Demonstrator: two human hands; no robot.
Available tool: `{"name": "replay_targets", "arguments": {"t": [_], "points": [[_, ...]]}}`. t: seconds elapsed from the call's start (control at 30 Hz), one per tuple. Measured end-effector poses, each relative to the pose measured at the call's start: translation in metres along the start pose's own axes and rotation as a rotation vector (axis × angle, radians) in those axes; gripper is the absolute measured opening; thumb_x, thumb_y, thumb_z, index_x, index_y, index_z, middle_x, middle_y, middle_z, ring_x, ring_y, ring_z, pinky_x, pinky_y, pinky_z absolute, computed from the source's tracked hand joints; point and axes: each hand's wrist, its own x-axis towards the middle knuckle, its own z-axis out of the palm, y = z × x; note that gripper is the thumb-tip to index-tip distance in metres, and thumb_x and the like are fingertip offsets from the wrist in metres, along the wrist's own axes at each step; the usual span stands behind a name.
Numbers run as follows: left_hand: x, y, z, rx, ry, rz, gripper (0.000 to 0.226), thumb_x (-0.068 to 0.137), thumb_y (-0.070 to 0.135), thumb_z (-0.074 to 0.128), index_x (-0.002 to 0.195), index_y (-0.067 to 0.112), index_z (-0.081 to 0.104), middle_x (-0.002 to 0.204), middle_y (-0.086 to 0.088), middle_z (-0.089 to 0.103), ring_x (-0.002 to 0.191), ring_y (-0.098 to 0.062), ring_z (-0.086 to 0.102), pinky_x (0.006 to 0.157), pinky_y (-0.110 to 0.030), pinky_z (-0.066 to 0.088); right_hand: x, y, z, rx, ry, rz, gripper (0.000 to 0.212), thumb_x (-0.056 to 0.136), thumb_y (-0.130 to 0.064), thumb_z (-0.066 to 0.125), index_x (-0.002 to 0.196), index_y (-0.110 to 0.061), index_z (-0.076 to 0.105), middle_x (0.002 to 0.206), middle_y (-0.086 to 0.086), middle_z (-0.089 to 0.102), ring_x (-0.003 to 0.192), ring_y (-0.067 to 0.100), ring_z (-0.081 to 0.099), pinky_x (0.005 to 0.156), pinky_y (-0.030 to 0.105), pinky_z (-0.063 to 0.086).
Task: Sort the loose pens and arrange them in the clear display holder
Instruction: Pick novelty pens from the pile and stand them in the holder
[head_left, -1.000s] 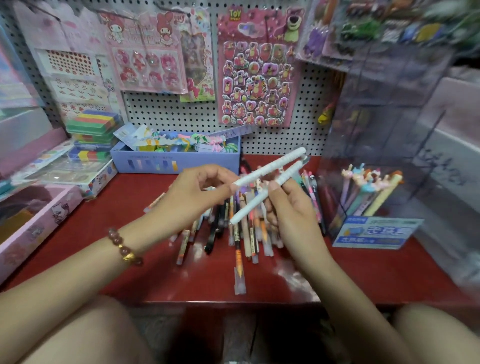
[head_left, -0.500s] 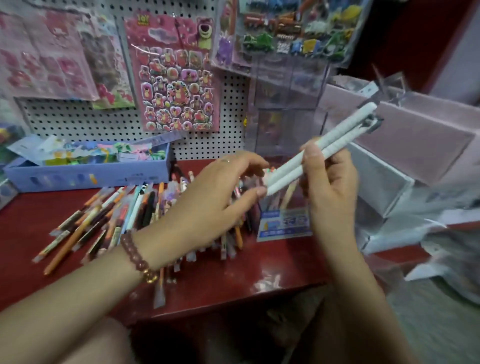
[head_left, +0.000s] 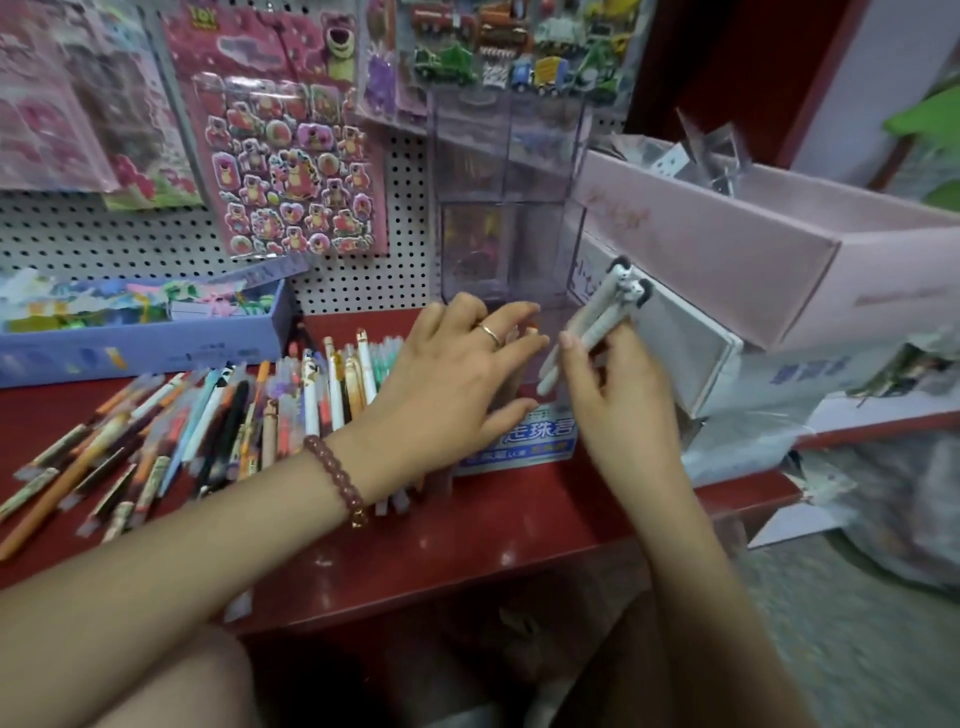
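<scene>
A pile of loose pens (head_left: 218, 421) lies spread over the red shelf (head_left: 467, 540). The tall clear display holder (head_left: 509, 218) stands at the back against the pegboard, with a blue label (head_left: 540, 436) on its front. My right hand (head_left: 618, 395) grips two white pens (head_left: 597, 322) with black-and-white animal tops, tilted up to the right, their lower ends at the holder's front compartment. My left hand (head_left: 457, 384), with a ring and a bead bracelet, rests with spread fingers against the holder's lower front and holds nothing.
A blue box (head_left: 140, 343) of stationery sits at the back left. Sticker sheets (head_left: 291, 156) hang on the pegboard. Pink and white cardboard boxes (head_left: 753, 249) crowd the right side. My knees are below the shelf edge.
The view swung right. My right hand brought the two white pens down toward the holder's front. My left hand let go of the pens and went to the holder.
</scene>
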Motion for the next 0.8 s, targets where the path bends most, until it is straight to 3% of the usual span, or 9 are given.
{"name": "replay_targets", "arguments": {"t": [0.13, 0.3, 0.4, 0.5, 0.67, 0.8], "points": [[0.004, 0.001, -0.002, 0.015, 0.008, 0.006, 0.051, 0.076, 0.052, 0.041, 0.109, 0.022, 0.064, 0.126, 0.007, 0.060, 0.095, -0.019, 0.037, 0.075, -0.035, 0.024, 0.004, 0.001, 0.005, 0.141, 0.027, 0.066, 0.010, 0.095, -0.032, 0.050, 0.090, -0.024, 0.050, 0.061, -0.006, 0.055, 0.058, 0.005, 0.054, 0.051, 0.021, 0.035], [0.006, -0.003, -0.005, 0.010, 0.011, -0.014, 0.048, 0.075, 0.046, 0.042, 0.111, 0.021, 0.062, 0.116, 0.008, 0.062, 0.090, -0.019, 0.037, 0.073, -0.034, 0.024, 0.004, -0.002, 0.011, 0.244, 0.025, 0.081, 0.009, 0.095, -0.025, 0.053, 0.087, -0.022, 0.052, 0.057, -0.010, 0.048, 0.053, -0.003, 0.049, 0.051, 0.011, 0.035], [0.007, -0.007, -0.008, 0.010, 0.047, -0.046, 0.039, 0.076, 0.036, 0.051, 0.109, 0.021, 0.065, 0.106, 0.005, 0.063, 0.088, -0.020, 0.037, 0.072, -0.033, 0.024, 0.005, -0.002, 0.012, 0.200, 0.045, 0.087, 0.012, 0.095, -0.029, 0.052, 0.085, -0.023, 0.050, 0.056, -0.011, 0.048, 0.053, -0.001, 0.049, 0.049, 0.014, 0.034], [0.006, -0.011, -0.006, -0.028, 0.085, -0.096, 0.026, 0.072, 0.031, 0.071, 0.094, 0.019, 0.070, 0.098, 0.003, 0.063, 0.088, -0.019, 0.035, 0.073, -0.032, 0.024, 0.006, -0.001, 0.012, 0.179, 0.034, 0.103, 0.013, 0.095, -0.031, 0.051, 0.086, -0.022, 0.050, 0.055, -0.010, 0.046, 0.051, 0.001, 0.048, 0.048, 0.017, 0.032], [0.003, -0.014, -0.005, -0.112, 0.073, -0.123, 0.018, 0.072, 0.029, 0.069, 0.083, 0.016, 0.066, 0.097, 0.002, 0.061, 0.087, -0.021, 0.043, 0.073, -0.031, 0.027, 0.009, 0.000, 0.019, 0.202, -0.074, 0.109, 0.015, 0.094, -0.033, 0.053, 0.089, -0.020, 0.056, 0.060, -0.009, 0.049, 0.053, 0.004, 0.046, 0.056, 0.028, 0.037], [-0.001, -0.017, -0.007, -0.351, 0.082, -0.203, 0.024, 0.072, 0.020, 0.076, 0.095, 0.021, 0.068, 0.101, 0.006, 0.058, 0.092, -0.020, 0.048, 0.079, -0.033, 0.035, 0.011, -0.004, 0.022, -0.035, -0.162, 0.074, 0.016, 0.092, -0.035, 0.055, 0.083, -0.022, 0.053, 0.058, -0.011, 0.046, 0.056, 0.006, 0.045, 0.051, 0.029, 0.032]]}}
